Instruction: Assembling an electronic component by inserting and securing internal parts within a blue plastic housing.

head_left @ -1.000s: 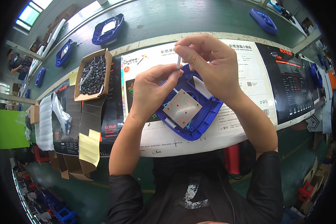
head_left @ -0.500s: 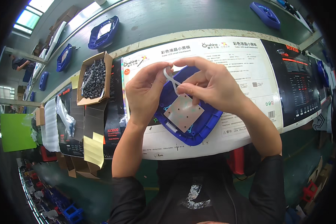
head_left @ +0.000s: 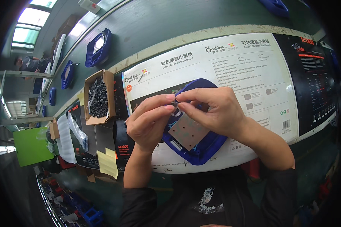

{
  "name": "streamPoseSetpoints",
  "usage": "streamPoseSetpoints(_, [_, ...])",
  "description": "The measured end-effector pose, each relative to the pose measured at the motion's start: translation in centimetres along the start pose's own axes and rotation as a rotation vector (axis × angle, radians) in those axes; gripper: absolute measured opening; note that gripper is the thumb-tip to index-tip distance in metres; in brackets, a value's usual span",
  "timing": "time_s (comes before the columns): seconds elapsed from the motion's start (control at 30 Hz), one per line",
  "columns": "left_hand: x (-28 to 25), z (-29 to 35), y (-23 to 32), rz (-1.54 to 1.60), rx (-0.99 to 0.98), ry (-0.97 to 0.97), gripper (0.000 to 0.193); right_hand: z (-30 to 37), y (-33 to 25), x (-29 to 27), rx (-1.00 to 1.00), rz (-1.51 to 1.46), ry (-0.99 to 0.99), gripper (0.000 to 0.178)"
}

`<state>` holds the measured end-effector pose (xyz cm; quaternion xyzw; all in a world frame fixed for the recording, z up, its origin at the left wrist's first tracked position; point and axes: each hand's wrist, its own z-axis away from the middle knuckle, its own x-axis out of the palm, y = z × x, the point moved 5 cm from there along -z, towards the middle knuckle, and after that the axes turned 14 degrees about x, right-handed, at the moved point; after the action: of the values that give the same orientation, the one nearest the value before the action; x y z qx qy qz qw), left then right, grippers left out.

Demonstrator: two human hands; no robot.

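Note:
My left hand [head_left: 149,119] and my right hand [head_left: 218,108] meet fingertip to fingertip above a blue plastic housing [head_left: 212,149]. Both pinch a white flat cable [head_left: 176,111], which is mostly hidden by the fingers. A small dark piece [head_left: 174,103] shows between the fingertips; its kind is too small to tell. Inside the housing lies a tan circuit board [head_left: 187,132] with several dark holes, just below my right thumb. The housing rests on a white printed cardboard sheet [head_left: 254,132].
Left of my hands, an open cardboard box [head_left: 111,94] holds many small black cylindrical parts [head_left: 97,100]. Yellow paper [head_left: 108,163] and a clear plastic bag [head_left: 77,130] lie farther left. More blue housings [head_left: 98,47] sit on the green surface [head_left: 147,24] beyond. A person [head_left: 34,63] is at far left.
My hands have drawn together at the fingertips, and the white cable's loop is now mostly covered. A dark piece shows between them. The whole view has shifted, with the housing appearing lower.

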<state>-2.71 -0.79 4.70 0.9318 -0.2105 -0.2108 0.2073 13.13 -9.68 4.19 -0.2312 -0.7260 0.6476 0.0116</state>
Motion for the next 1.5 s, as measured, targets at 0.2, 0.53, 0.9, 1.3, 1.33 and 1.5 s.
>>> streamPoseSetpoints(0.2, [0.3, 0.0, 0.0, -0.031, 0.019, -0.04, 0.021, 0.2, 0.0, -0.3, 0.075, -0.061, 0.138, 0.014])
streamPoseSetpoints(0.53, [0.0, 0.1, -0.3, 0.027, -0.08, 0.009, 0.021, 0.6, -1.1, 0.0, -0.285, 0.154, 0.216, 0.014])
streamPoseSetpoints(0.9, [-0.4, 0.6, -0.6, 0.132, -0.23, 0.026, 0.02, 1.2, -1.5, -0.1, -0.447, 0.352, 0.186, 0.032])
streamPoseSetpoints(1.3, [1.2, -0.6, 0.8, -0.269, -0.042, -0.178, 0.032, 1.6, -2.9, -1.5, -0.193, -0.397, 0.112, 0.032])
streamPoseSetpoints(1.33, [1.5, -0.5, 0.9, -0.316, -0.005, -0.229, 0.034, 1.7, -3.3, -1.9, -0.256, -0.36, 0.138, 0.033])
streamPoseSetpoints(1.5, [1.9, -0.4, 1.2, -0.289, 0.021, -0.24, 0.029, 1.8, -3.6, -2.8, -0.354, -0.296, 0.271, 0.033])
